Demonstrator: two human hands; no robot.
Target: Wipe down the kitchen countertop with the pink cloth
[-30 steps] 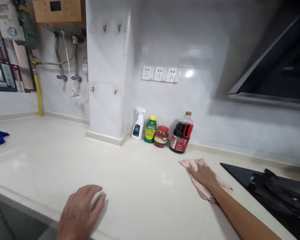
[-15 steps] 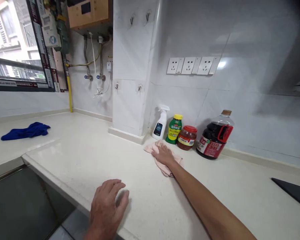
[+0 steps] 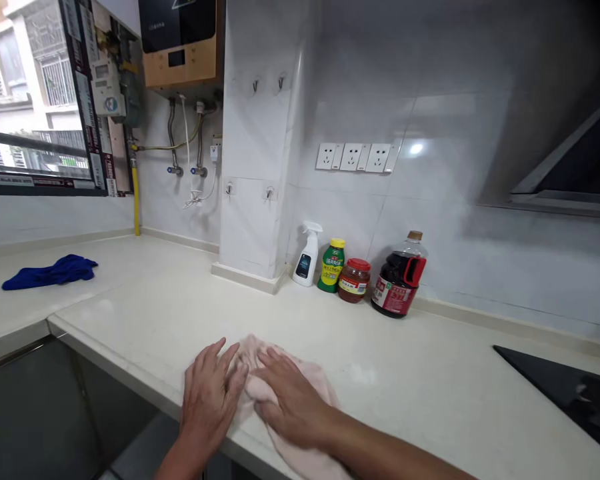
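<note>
A pink cloth point(image 3: 325, 387) is located on the tabletop point(image 3: 430, 380), near the front edge, and is seen to be rumpled. It is partly covered by the right hand point(image 3: 293, 400), which is laid palm down; a fold is noted between thumb and fingers, but whether the grip is clamped on it cannot be told. The left hand point(image 3: 210, 387) is held just beside the cloth, its grip apart, with the thumb spread from the fingers; whether the cloth is touched by it cannot be confirmed. Farther back, near the wall, a row is recorded from left to right: spray bottle point(image 3: 307, 260), green bottle point(image 3: 332, 268), red-lidded jar point(image 3: 354, 283) and large dark bottle point(image 3: 399, 280). Sockets point(image 3: 353, 157) are mounted above. A black hob point(image 3: 545, 383) is situated to the right, and a blue cloth point(image 3: 53, 273) is found at far left.
</note>
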